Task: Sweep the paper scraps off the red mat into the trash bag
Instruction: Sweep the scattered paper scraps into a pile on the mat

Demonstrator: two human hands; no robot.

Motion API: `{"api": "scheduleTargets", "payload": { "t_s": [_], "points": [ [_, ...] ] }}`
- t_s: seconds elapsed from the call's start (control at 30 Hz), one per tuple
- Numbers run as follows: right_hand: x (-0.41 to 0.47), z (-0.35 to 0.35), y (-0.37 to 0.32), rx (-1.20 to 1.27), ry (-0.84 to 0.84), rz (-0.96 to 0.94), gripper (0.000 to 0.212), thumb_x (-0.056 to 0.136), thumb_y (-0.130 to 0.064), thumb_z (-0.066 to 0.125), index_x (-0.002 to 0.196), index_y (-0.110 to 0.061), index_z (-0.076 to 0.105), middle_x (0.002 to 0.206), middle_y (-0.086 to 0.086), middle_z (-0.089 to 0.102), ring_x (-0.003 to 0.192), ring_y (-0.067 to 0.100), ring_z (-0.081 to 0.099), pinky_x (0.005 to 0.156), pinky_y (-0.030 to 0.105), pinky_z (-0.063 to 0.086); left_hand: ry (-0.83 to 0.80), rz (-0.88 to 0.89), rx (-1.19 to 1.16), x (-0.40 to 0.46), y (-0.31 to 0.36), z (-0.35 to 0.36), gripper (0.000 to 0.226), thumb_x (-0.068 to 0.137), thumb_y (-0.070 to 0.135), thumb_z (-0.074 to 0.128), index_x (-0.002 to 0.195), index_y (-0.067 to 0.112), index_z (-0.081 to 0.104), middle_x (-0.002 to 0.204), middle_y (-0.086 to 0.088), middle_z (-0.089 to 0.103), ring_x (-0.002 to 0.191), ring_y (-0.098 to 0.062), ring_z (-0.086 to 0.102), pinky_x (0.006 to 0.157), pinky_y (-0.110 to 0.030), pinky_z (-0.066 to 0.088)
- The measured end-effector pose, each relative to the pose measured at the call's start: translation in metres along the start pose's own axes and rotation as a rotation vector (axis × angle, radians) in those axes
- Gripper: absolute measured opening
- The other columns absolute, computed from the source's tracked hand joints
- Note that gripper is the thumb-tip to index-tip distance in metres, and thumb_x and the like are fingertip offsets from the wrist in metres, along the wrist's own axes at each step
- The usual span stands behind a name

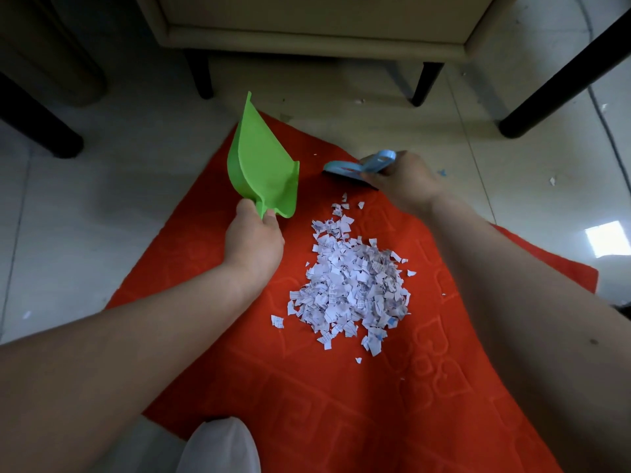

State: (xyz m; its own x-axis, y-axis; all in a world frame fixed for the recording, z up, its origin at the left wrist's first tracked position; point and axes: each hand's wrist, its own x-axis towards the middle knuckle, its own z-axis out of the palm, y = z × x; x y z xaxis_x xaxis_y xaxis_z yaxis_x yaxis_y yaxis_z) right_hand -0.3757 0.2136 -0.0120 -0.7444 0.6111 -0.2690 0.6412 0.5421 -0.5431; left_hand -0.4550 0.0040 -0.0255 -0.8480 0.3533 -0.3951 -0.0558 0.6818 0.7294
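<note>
The left hand (254,238), left of centre in the frame, grips the handle of a green dustpan (261,162) that is tilted up. The right hand (404,179), right of centre, is closed around a blue brush (355,165) at the far part of the red mat (307,387). The paper scraps (355,288) lie in a heap in the middle of the mat, between both arms, and something white (218,445) shows at the bottom edge.

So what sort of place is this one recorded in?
Probably a room in a home, down at floor level: pale floor tiles, a beige cabinet on dark legs, and a red mat spread on the floor.
</note>
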Motion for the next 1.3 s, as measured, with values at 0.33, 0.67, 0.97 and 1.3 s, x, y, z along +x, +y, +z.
{"api": "scheduleTargets", "payload": {
  "t_s": [0.33,0.67,0.97,1.3],
  "points": [
    [-0.030,-0.014,-0.008,0.120,-0.139,-0.098,0.022,0.089,-0.014,0.063,0.111,-0.013,0.069,0.102,0.004,0.069,0.092,0.014,0.063,0.092,0.033,0.050,-0.002,0.011,0.001,0.000,-0.004,-0.001,0.018,0.097,0.024,0.039,0.103,0.008,0.044,0.093,-0.021,0.066,0.083,-0.044,0.063,0.077,-0.050,0.053],
    [-0.017,0.021,-0.006,0.023,-0.155,-0.005,0.026,0.091,-0.025,0.060,0.115,-0.018,0.067,0.100,0.012,0.070,0.090,0.033,0.065,0.084,0.047,0.053,-0.010,0.009,-0.012,-0.004,-0.003,0.002,0.016,0.098,0.022,0.039,0.104,0.008,0.044,0.091,-0.020,0.066,0.081,-0.041,0.064,0.077,-0.049,0.053],
    [-0.009,-0.005,0.002,0.174,0.037,-0.104,0.018,0.089,-0.021,0.063,0.105,-0.015,0.070,0.101,0.013,0.071,0.094,0.030,0.066,0.087,0.049,0.050,-0.010,0.007,-0.001,-0.001,-0.008,0.002,0.019,0.097,0.025,0.039,0.105,0.009,0.045,0.097,-0.020,0.066,0.087,-0.044,0.063,0.079,-0.050,0.053],
    [-0.032,0.005,-0.001,-0.072,-0.280,-0.133,0.023,0.091,-0.024,0.061,0.111,-0.018,0.070,0.100,0.004,0.070,0.084,0.016,0.062,0.076,0.023,0.050,-0.009,0.018,0.014,-0.001,-0.008,0.005,0.020,0.097,0.025,0.038,0.104,0.007,0.044,0.097,-0.021,0.066,0.087,-0.044,0.063,0.078,-0.050,0.053]
  ]
}}
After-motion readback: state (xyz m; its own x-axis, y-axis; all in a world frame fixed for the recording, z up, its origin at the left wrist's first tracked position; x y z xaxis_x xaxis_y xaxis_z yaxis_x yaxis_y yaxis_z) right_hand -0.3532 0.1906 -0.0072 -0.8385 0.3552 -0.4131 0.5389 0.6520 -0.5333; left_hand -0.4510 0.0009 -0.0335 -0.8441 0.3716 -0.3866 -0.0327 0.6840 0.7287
